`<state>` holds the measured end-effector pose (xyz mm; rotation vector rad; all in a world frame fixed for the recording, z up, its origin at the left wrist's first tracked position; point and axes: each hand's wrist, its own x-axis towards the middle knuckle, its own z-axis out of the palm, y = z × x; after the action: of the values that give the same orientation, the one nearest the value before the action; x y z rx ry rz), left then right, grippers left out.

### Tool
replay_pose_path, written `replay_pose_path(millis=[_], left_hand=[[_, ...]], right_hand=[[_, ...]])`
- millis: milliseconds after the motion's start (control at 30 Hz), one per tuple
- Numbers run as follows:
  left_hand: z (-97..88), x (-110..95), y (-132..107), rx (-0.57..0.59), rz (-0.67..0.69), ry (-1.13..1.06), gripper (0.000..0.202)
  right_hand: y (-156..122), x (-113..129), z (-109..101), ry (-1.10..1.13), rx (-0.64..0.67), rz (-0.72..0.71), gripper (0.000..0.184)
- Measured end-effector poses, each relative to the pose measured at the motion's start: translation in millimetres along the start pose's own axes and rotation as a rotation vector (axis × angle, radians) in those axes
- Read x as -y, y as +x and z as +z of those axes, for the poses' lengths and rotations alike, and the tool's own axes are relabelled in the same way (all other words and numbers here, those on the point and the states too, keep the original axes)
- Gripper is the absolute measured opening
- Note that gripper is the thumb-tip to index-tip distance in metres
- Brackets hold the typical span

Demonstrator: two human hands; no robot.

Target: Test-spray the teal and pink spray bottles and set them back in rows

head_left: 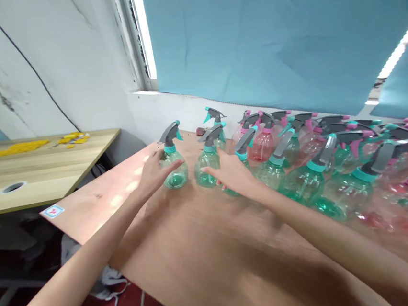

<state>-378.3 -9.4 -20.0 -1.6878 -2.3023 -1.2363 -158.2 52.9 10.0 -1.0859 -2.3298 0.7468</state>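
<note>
Several green and pink spray bottles with grey triggers stand in rows on a brown wooden table (pixel 184 251). My left hand (pixel 155 173) curls round the leftmost green spray bottle (pixel 174 168), fingers against its round body. My right hand (pixel 232 172) reaches to the green bottle beside it (pixel 206 161), fingers stretched and touching its lower side. Another green bottle (pixel 242 154) stands just behind that hand, partly hidden by it.
Rows of green and pink bottles (pixel 320 161) fill the table's right side, up to a blue window blind (pixel 268 36). A lighter desk (pixel 28 170) with yellow bits stands at the left. A gap and red floor (pixel 132 304) lie below the table's left edge.
</note>
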Motion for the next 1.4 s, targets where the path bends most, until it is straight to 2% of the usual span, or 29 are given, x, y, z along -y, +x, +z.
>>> replay_pose_path(millis=[67,200,300,500,667,733,900,1000,1100,1267,1400], left_hand=[[7.6,-0.5,7.6,0.004,0.016,0.011,0.048],[19.4,-3.1,17.1,0.008,0.030,0.032,0.034],[24.7,-5.7,18.8,0.008,0.049,0.031,0.033],[29.7,-8.9,17.0,-0.013,0.063,0.012,0.033],[30.3,-11.2,17.3,-0.016,0.059,-0.002,0.033],[29.3,-12.5,16.5,-0.008,0.057,-0.012,0.037],[25.2,-10.7,11.4,0.008,0.054,-0.048,0.062],[20.4,-6.7,4.4,-0.003,0.043,-0.061,0.073],[12.1,-6.7,-9.5,-0.061,0.024,-0.052,0.077],[-6.9,-21.8,-46.9,-0.144,-0.015,-0.066,0.062],[-18.1,-42.2,-73.9,-0.087,-0.029,-0.110,0.053]], right_hand=[[2.6,1.1,0.8,0.026,0.013,0.017,0.073],[8.8,2.1,2.6,0.087,0.031,0.043,0.083],[13.8,1.9,3.7,0.119,0.031,0.062,0.084],[20.9,2.8,3.5,0.143,0.059,0.093,0.077],[25.2,0.5,6.9,0.138,0.088,0.101,0.053],[25.6,-0.4,7.9,0.133,0.087,0.096,0.048],[20.7,0.3,6.2,0.121,0.086,0.075,0.044],[16.9,0.6,4.0,0.116,0.090,0.062,0.045],[14.7,-0.1,1.9,0.120,0.092,0.042,0.045],[11.0,-0.7,0.2,0.120,0.104,-0.011,0.047],[-1.3,1.5,0.8,0.083,0.104,-0.074,0.051]])
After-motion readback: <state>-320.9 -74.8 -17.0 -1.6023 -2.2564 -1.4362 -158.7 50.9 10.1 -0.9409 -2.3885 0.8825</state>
